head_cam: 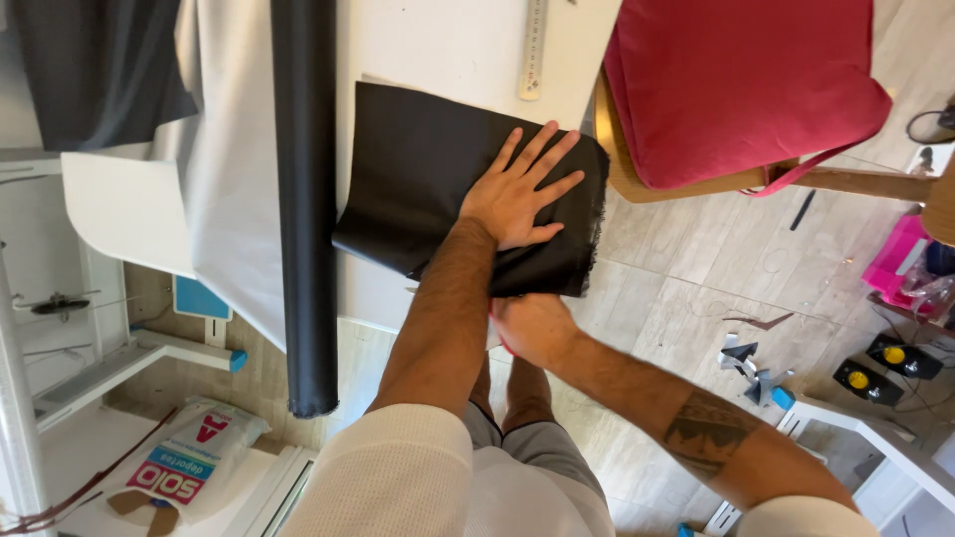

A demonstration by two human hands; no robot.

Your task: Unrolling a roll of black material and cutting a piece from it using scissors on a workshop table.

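Pressing flat, fingers spread, left hand (pixel 517 194) pins folded black fabric sheet (pixel 428 169) on white tabletop (pixel 448 45); right hand (pixel 532 328) at near edge, grip unclear.

left hand (pixel 517 194): flat, fingers (pixel 542 149) spread on black fabric piece (pixel 418 169) | right hand (pixel 532 328): at fabric's near edge, grip hidden | black fabric roll (pixel 303 199) beside on white bench (pixel 448 45) | metal ruler (pixel 533 50) beyond

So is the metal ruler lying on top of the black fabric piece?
No. The metal ruler lies on the white table beyond the black fabric piece, apart from it, while the left hand presses flat on the fabric.
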